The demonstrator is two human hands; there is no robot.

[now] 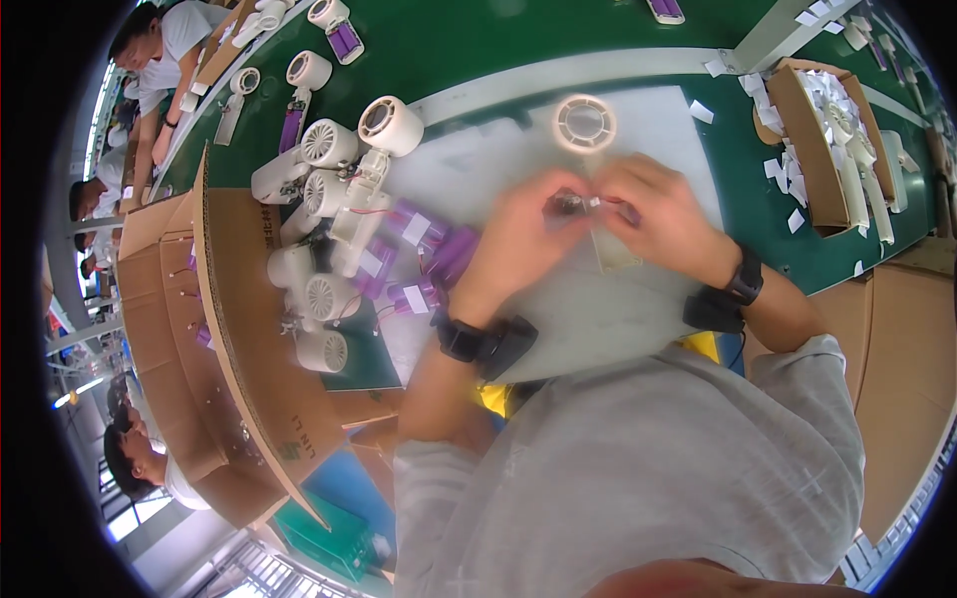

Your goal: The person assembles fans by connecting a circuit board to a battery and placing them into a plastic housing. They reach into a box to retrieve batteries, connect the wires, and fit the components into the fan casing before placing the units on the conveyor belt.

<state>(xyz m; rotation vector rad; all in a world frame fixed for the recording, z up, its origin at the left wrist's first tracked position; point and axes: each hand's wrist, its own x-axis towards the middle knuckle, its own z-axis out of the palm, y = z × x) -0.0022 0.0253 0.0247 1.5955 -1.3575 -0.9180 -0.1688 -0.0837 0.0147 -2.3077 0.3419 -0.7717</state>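
Both hands meet over a white handheld fan housing (584, 125), whose round ring points away from me and whose handle (616, 251) runs toward me beneath them. A tiny white wire connector (595, 201) with a bit of red wire sits between the fingertips. My right hand (658, 211) is closed in a pinch at the connector, with a dark purplish bit under its fingers. My left hand (533, 229) is closed around a small dark, shiny part that blur keeps me from naming. Left of it lie several purple battery packs (454, 254) with white labels and thin wires.
White fan units (334, 224) are heaped at the left beside a large open cardboard box (249, 329). At the right, another cardboard box (812, 149) holds white shells and paper slips. A green belt (478, 40) with fan parts runs beyond a pale rail. Other people sit far left.
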